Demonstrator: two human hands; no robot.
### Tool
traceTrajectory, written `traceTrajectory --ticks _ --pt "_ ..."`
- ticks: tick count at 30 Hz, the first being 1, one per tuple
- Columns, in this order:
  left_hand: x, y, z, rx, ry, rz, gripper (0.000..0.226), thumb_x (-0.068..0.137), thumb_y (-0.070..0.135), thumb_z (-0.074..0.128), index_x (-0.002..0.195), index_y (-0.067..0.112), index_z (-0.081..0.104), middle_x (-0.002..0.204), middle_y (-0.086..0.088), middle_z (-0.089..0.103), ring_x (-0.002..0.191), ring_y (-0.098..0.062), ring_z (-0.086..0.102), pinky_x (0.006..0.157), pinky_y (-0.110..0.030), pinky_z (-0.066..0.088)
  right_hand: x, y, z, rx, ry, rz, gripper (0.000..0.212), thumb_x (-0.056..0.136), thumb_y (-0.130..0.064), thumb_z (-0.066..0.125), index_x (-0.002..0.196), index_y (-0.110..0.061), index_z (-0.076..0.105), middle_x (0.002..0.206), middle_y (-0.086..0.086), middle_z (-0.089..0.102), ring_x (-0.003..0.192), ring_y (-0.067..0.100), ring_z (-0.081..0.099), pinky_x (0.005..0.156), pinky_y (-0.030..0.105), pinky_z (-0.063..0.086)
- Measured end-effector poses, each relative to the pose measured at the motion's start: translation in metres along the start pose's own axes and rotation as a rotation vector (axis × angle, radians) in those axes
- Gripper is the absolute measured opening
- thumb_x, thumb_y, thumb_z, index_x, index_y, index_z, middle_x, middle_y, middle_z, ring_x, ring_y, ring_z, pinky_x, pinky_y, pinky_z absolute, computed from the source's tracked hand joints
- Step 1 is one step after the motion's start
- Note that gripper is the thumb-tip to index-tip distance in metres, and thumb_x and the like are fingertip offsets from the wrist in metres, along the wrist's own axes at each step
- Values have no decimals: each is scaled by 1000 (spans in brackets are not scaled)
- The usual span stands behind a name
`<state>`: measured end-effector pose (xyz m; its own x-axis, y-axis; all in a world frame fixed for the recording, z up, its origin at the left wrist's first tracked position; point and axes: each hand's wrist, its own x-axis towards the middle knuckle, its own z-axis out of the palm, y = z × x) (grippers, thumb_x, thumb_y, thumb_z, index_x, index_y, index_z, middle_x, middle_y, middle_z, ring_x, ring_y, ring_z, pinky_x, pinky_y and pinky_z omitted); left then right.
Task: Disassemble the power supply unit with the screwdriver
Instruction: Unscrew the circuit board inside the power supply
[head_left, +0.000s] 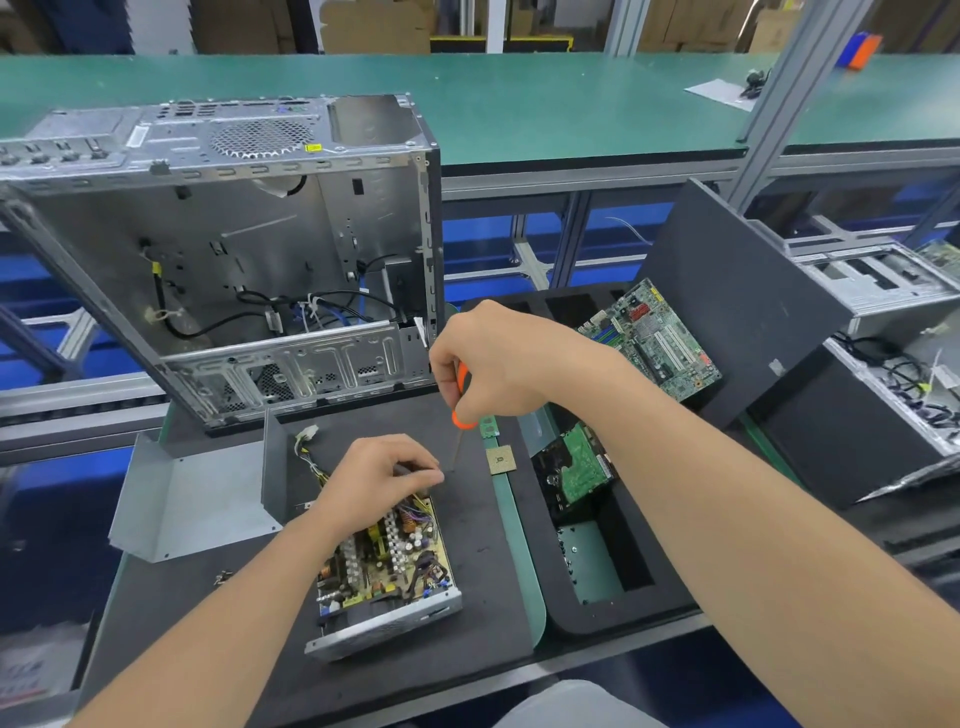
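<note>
Our right hand (498, 358) grips the screwdriver (464, 422), tip down just beyond the power supply unit (387, 566). Our left hand (374, 478) rests on the unit's far end, fingers curled; we cannot tell whether they hold anything.

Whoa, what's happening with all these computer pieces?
A person is taking apart an open grey metal power supply unit on a dark foam mat. The left hand holds its far end, while the right hand grips an orange-handled screwdriver, tip pointing down just beyond it. A bent grey metal cover lies to its left.
</note>
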<state>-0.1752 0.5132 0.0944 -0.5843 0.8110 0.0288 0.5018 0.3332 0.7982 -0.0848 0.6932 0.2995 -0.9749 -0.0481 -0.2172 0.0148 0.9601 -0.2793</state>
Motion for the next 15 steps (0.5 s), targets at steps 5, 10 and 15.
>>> traceTrajectory --ticks 5,10,15 --pt "-4 17 -33 -94 278 -73 12 100 35 69 98 37 80 98 21 78 95 -1 72 85 -31 56 1 0 6 -26 -31 25 11 73 -11 77 75 -21 72 73 -9 68 71 13 67 51 25 48" --pt "-67 -10 -94 123 574 -100 20 105 24 62 102 39 74 94 19 73 90 3 67 78 -15 50 16 -17 19 -51 -155 21 11 68 -14 80 70 -23 73 72 -8 71 73 14 69 53 29 53" --pt "-157 -65 -78 289 468 -330 14 93 12 79 98 24 82 89 11 62 77 -3 60 77 -6 41 34 -43 26 -90 -266 11 9 68 -21 79 69 -25 71 62 -11 69 68 13 69 50 27 48"
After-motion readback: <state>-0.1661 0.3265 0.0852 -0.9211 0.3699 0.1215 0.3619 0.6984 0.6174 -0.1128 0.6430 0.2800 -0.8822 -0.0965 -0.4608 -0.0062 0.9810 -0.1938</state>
